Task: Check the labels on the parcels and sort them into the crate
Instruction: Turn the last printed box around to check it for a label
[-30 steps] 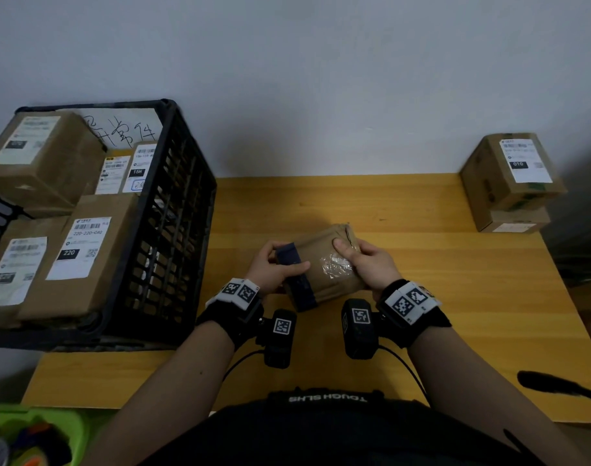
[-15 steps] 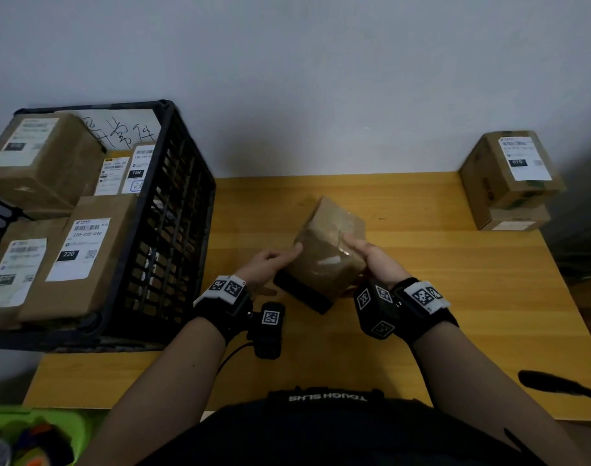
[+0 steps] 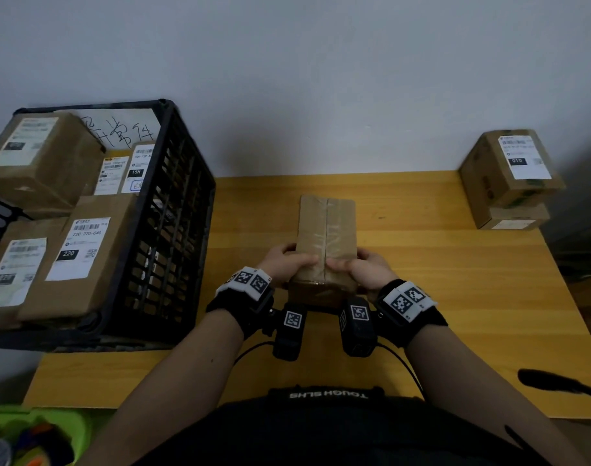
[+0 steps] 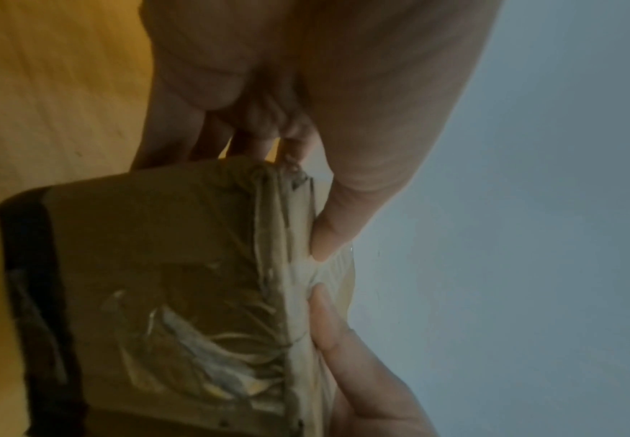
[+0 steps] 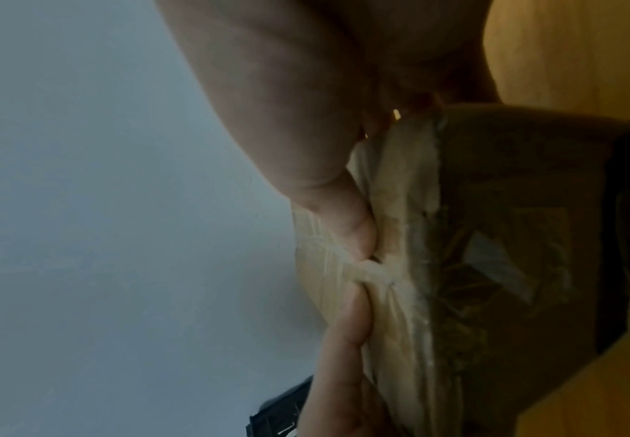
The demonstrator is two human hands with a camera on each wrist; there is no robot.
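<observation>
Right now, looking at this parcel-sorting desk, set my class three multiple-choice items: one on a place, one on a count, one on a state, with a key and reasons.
1. Where does the black crate stand?
A. at the table's left end
B. at the right end
C. on the floor

2. How many boxes are in the stack by the wall at right?
A. one
B. two
C. four

3. How is the taped parcel held?
A. by the left hand alone
B. lying untouched
C. by both hands

Key: 1 A, it stands on the table at the left edge. 2 B, one box rests on another. 3 C, the right hand has a grip too.
</observation>
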